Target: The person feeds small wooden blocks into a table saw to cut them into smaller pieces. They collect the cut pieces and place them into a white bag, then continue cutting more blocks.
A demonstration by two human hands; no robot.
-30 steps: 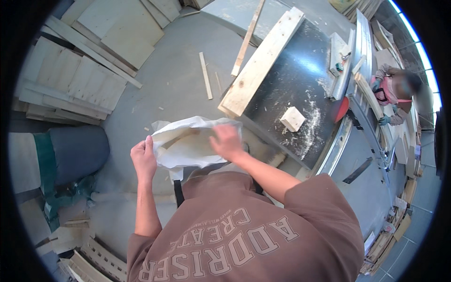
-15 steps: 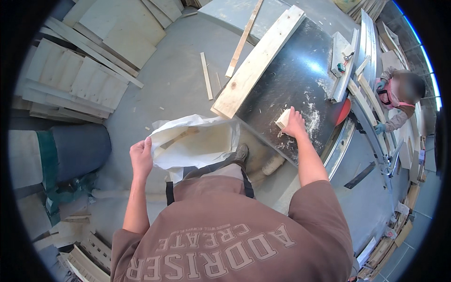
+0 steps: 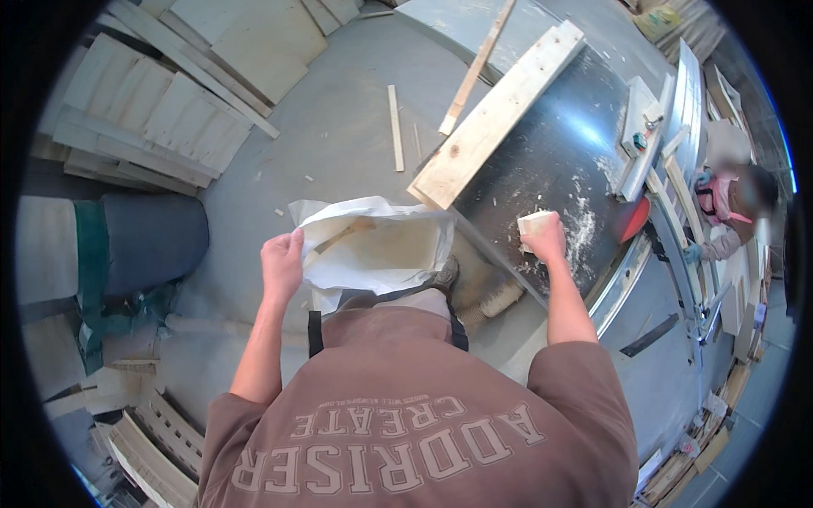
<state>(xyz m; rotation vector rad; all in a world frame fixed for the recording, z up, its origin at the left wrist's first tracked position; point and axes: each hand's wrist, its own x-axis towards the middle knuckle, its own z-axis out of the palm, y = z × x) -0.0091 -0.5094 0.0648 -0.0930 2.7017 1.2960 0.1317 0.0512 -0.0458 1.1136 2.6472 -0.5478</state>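
My left hand [image 3: 284, 261] is closed on the rim of a white sack [image 3: 360, 208], pinching its left side. The sack's mouth gapes open in front of my waist, and a piece of wood [image 3: 360, 225] shows inside among pale dust. Over a dark, shiny tabletop [image 3: 517, 161], my right hand [image 3: 550, 239] grips a small pale wooden block [image 3: 533, 223], with the fingers partly hidden behind the wrist. Sawdust and shavings [image 3: 583, 222] are scattered on the table just right of that hand.
A thick plank [image 3: 500, 114] lies along the table's left edge. The red blade guard [image 3: 633, 220] and metal rails [image 3: 622, 275] are to the right. Another person [image 3: 732, 203] works at the far right. Board stacks [image 3: 157, 110] and a grey-blue roll [image 3: 157, 241] stand left.
My view has shifted, so the scene sits farther right. My right hand with the block has come slightly nearer to me across the table. The left hand keeps its hold on the sack.
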